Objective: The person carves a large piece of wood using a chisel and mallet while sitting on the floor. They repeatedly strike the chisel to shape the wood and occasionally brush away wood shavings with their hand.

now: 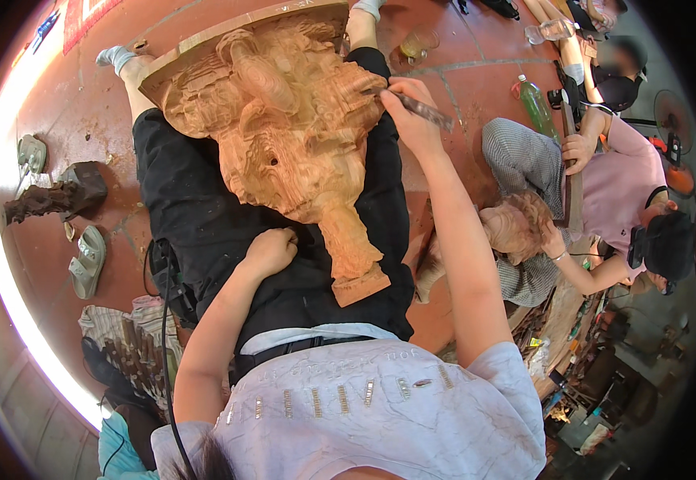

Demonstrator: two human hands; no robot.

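Observation:
A large light-brown wood carving (pixel 284 104), cut in deep layered relief, lies across my legs. Its flat-edged wide end is away from me and its narrow stem points toward my waist. My right hand (pixel 414 112) is closed around a slim carving tool (pixel 428 114) with a dark shaft. The tool's front end meets the right side of the carving; its tip is hard to make out. My left hand (pixel 272 252) rests on my lap, fingers curled, beside the carving's lower edge. Nothing shows in it.
To the right, a person (pixel 624 168) in pink holds another carved wooden piece (pixel 516 228). A green bottle (pixel 537 104) stands near that person's knee. Sandals (pixel 87 262) and a dark rough wood piece (pixel 44 198) lie on the red tiled floor (pixel 116 232) at left. A black cable (pixel 166 352) runs beside my left arm.

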